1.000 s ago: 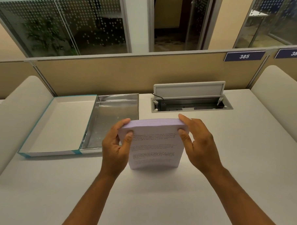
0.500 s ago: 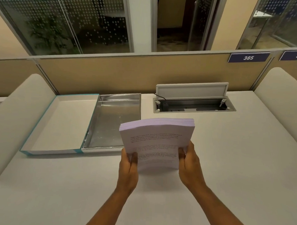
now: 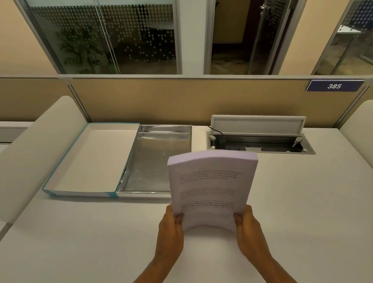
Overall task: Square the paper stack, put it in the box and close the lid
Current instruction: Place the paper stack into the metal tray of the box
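Observation:
A thick stack of printed white paper (image 3: 211, 185) stands upright above the desk, its printed face toward me and slightly bowed. My left hand (image 3: 171, 232) grips its lower left corner and my right hand (image 3: 249, 231) grips its lower right corner. Behind and left of the stack lies the open box: a shiny silver tray (image 3: 157, 161) with nothing in it, joined on its left to a white lid with teal edges (image 3: 95, 158), lying flat and inside up.
An open cable hatch (image 3: 258, 142) with a raised flap sits in the desk behind the stack. A beige partition (image 3: 183, 98) runs along the back, and rounded white dividers (image 3: 31, 151) flank the desk on both sides.
My hands slid from the stack's upper corners down to its lower corners. The stack now reaches higher in view and bows a little more.

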